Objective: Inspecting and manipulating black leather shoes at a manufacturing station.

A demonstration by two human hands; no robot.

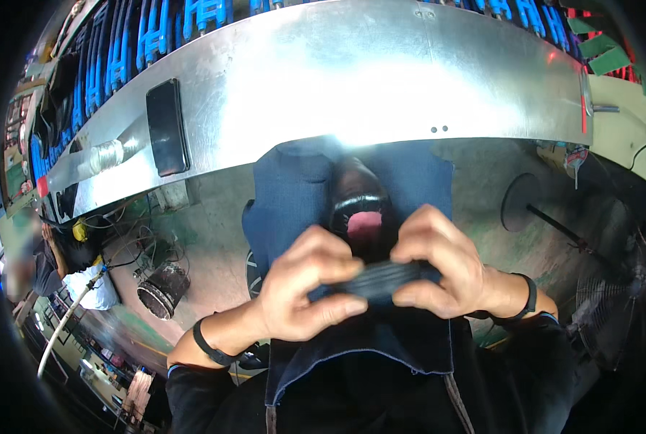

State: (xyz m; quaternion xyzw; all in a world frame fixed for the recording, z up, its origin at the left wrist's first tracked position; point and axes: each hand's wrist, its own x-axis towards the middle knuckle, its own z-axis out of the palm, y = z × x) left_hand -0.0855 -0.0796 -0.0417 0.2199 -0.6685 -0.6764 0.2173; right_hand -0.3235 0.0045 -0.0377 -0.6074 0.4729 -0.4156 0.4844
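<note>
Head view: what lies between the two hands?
A dark ribbed band spans from the left hand to the right hand, pinched by both, over dark blue cloth.

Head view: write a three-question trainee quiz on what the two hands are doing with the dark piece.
1. True or false: both the left hand and the right hand grip the dark ribbed piece.
2. What flat dark thing lies on the metal bench? A) a phone B) a red cup C) a hammer
3. Fill in: each wrist wears a black ____.

Key
1. True: the fingers of each hand close on one end.
2. A
3. band; the right hand's band shows too.
</note>
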